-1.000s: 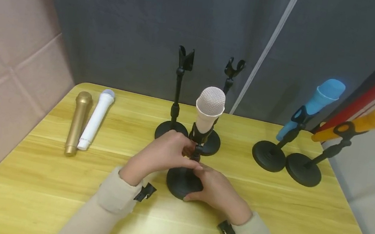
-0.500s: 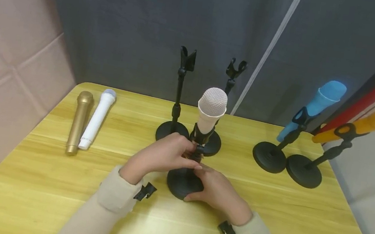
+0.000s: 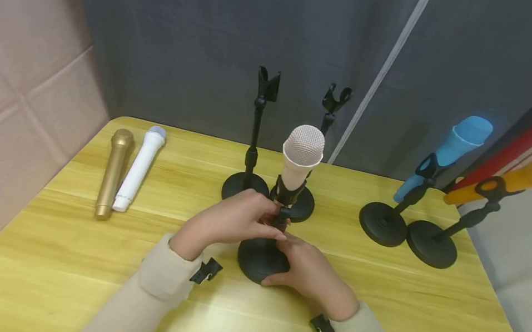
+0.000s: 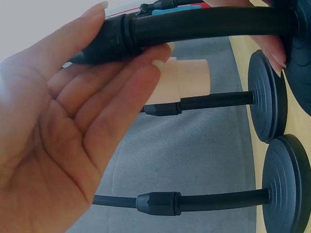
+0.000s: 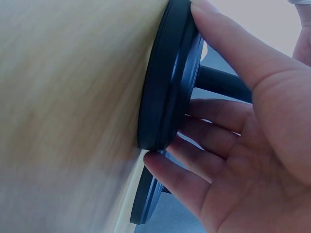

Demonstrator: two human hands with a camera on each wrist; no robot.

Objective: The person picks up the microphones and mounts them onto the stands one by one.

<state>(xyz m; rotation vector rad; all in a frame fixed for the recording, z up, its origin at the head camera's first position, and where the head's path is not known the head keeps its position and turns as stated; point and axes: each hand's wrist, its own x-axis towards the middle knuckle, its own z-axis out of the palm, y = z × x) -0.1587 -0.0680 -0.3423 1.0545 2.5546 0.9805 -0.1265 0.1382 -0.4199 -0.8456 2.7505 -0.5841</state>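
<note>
Head view: pale microphone (image 3: 302,151) in clip (image 3: 287,194); hands (image 3: 229,216) grip stand (image 3: 257,260).

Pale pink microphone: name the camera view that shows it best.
The head view: the pale pink microphone shows its mesh head and upper body above the clip. The left wrist view has only its lower end, partly behind the left hand. The right wrist view shows at most a pale sliver, too small to identify.

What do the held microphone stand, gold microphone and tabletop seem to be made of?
Held microphone stand: black, satin; smooth stepped edges and soft sheen suggest plastic, possibly coated metal.
Gold microphone: metallic, soft highlights; painted plastic or metal, can't tell.
Tabletop: wood or wood-look laminate; streaky grain and a glossy glare.
</note>
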